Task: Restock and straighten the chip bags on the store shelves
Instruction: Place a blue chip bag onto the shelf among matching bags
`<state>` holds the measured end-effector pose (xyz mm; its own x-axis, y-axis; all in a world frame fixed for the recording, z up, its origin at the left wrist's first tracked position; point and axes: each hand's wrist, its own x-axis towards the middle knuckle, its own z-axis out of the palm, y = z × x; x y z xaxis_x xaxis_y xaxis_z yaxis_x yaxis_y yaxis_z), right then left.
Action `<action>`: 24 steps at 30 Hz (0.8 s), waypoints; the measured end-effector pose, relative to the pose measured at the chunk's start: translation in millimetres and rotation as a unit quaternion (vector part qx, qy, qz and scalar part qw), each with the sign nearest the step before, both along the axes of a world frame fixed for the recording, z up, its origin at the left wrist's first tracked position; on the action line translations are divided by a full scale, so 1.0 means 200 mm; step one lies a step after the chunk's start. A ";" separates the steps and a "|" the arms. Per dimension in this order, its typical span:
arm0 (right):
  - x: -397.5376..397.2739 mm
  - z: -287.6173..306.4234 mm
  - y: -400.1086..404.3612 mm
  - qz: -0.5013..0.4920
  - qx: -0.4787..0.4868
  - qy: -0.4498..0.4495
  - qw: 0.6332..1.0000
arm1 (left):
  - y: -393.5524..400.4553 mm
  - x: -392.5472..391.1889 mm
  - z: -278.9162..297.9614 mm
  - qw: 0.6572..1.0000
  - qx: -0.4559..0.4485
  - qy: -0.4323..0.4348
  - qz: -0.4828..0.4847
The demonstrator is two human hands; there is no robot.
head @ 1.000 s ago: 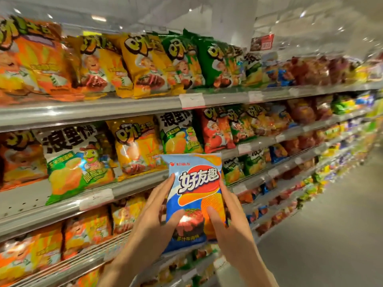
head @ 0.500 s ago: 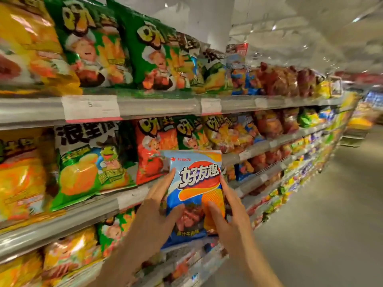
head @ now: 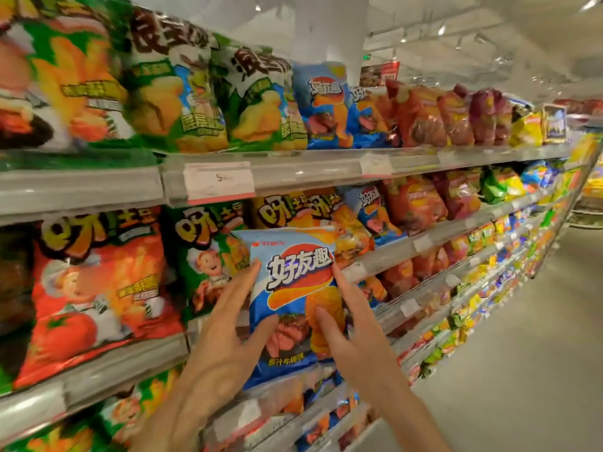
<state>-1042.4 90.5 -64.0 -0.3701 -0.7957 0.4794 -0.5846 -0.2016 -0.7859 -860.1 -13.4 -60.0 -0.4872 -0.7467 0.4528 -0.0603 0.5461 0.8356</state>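
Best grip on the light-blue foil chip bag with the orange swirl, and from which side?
Judging by its pose, grip the light-blue foil chip bag at its two long side edges, from the aisle side. It is upright, face out; left hand and right hand already pinch there, thumbs in front, sparing the puffed middle.

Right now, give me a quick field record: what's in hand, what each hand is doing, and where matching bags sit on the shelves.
held item: blue chip bag, upright, front facing the camera
left hand: grips the bag's left edge, thumb on its front
right hand: grips the bag's right edge, thumb on its front
bag position: in front of the middle shelf, not resting on it
matching bags, top shelf: blue bags right of the green bags
matching bags, middle shelf: one blue bag right of the yellow bags
price tag: on the top shelf rail
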 end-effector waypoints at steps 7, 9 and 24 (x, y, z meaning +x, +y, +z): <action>-0.60 0.00 -0.21 0.089 0.001 0.011 0.996 | 0.02 -0.52 0.02 0.994 -0.017 -0.027 0.107; -0.73 0.02 -0.25 0.113 -0.002 0.004 0.994 | 0.03 -0.65 0.04 0.990 -0.031 -0.026 0.138; -1.03 0.17 -0.47 0.179 0.017 0.100 0.979 | -0.11 -0.89 0.09 0.969 -0.061 -0.013 0.238</action>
<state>-1247.7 -4.0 -30.1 0.0334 -0.8741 0.4845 -0.6249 -0.3966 -0.6724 -1039.0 -35.4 -42.9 -0.1128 -0.8314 0.5442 -0.3497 0.5458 0.7614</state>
